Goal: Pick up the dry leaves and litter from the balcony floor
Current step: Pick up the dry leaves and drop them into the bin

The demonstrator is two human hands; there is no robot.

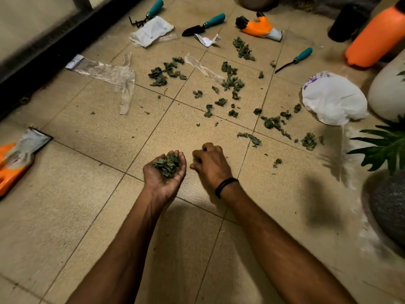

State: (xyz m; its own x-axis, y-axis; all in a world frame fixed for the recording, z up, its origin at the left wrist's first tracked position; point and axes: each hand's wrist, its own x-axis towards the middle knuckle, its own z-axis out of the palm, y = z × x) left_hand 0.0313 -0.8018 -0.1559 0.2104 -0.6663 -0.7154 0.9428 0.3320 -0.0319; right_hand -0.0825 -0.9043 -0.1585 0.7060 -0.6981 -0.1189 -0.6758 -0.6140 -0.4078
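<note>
Our left hand (164, 174) is cupped palm-up, fingers curled around a heap of dry leaves (168, 165). Just at its 3 o'clock, our right hand (211, 164) hangs knuckles-up over the floor (87, 172), fingers curled; we cannot tell whether it pinches anything. Scattered leaves (232, 84) lie on the tiles from 11 to 2 o'clock, and a white bag (333, 99) sits at 2 o'clock.

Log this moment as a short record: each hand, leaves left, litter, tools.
left hand: cupped palm up, holding dry leaves
right hand: knuckles up, fingers curled downward; contents hidden
scattered leaves: many clumps ahead of both hands, uncollected
litter: clear plastic wrapper, white wrapper, white bag
tools: trowel, hand rake, both teal-handled
</note>
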